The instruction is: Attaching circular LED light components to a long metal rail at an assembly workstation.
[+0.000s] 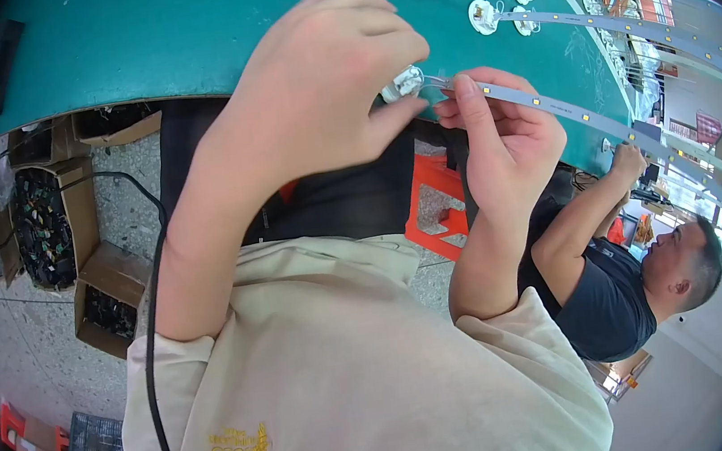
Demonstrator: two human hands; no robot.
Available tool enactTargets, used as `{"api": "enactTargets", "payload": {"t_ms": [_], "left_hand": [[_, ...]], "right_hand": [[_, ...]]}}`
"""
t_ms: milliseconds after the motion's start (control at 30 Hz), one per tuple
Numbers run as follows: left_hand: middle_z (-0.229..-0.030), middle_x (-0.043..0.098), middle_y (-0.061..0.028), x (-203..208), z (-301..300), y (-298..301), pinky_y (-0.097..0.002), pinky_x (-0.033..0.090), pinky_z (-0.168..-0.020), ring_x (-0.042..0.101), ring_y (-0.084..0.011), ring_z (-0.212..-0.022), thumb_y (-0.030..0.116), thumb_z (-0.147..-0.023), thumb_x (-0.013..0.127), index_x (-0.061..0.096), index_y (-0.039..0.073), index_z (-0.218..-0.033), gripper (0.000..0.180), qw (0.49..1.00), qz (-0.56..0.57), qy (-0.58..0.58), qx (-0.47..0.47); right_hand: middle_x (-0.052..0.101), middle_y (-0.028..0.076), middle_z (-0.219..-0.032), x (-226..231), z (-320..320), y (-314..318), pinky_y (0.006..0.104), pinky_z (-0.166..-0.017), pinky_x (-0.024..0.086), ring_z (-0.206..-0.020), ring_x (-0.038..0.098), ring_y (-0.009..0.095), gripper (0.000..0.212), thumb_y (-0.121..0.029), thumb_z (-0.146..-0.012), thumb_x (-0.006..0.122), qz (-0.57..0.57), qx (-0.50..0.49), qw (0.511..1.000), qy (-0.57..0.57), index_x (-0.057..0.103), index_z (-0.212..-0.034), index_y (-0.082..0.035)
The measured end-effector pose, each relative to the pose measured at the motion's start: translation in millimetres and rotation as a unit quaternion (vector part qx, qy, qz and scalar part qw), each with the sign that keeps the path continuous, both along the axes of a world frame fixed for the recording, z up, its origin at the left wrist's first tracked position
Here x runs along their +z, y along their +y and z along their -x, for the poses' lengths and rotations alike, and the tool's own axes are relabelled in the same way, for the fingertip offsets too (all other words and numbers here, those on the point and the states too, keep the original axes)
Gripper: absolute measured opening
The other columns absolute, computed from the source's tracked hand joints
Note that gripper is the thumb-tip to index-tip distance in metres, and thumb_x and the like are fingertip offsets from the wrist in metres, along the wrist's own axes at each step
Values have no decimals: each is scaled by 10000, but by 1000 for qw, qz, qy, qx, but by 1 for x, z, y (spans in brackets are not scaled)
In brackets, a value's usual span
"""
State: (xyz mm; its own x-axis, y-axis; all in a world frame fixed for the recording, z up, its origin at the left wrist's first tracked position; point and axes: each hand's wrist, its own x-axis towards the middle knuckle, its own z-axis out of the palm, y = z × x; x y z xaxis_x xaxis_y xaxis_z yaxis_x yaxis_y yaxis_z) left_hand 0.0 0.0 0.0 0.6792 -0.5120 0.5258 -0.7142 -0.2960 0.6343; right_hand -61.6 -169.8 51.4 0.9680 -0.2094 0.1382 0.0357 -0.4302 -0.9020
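Between the thumb and curled fingers of my left hand [332,67] is a small white round fitting [402,83]; part of it is hidden behind the fingers. Thin wires [438,82] run from this fitting to the end of a long, narrow LED strip [585,117] with small yellow chips. My right hand [507,126] pinches the strip near its wired end, thumb on top. From there the strip stretches away to the right. Both hands are close together above the front edge of the green table [149,40].
More LED strips [588,19] with round white fittings [484,16] lie at the upper right. A co-worker [607,285] in a dark shirt sits to the right. Cardboard boxes [80,215] of small parts stand on the floor left, near a black cable [154,359]. A red stool [430,203] is below the table.
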Motion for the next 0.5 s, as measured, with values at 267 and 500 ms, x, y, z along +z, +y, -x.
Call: {"api": "enactTargets", "payload": {"t_ms": [267, 500], "left_hand": [[-817, 672, -11, 0, 22, -17, -377, 484, -758, 630, -241, -879, 285, -588, 878, 680, 93, -969, 471, 980, -12, -32, 196], [-842, 683, -53, 8, -8, -4, -399, 501, -784, 642, -254, -916, 229, -622, 858, 672, 107, -1104, 531, 992, -12, 59, 115]], "right_hand": [[716, 115, -797, -3, -5, 4, 225, -631, 575, -686, 695, 123, 115, 44, -869, 710, -2, -24, 999, -30, 679, -971, 85], [720, 145, -815, -6, -9, -4, 250, -625, 575, -676, 698, 160, 150, 15, -896, 690, -3, -11, 1000, -14, 673, -1017, 101]]}}
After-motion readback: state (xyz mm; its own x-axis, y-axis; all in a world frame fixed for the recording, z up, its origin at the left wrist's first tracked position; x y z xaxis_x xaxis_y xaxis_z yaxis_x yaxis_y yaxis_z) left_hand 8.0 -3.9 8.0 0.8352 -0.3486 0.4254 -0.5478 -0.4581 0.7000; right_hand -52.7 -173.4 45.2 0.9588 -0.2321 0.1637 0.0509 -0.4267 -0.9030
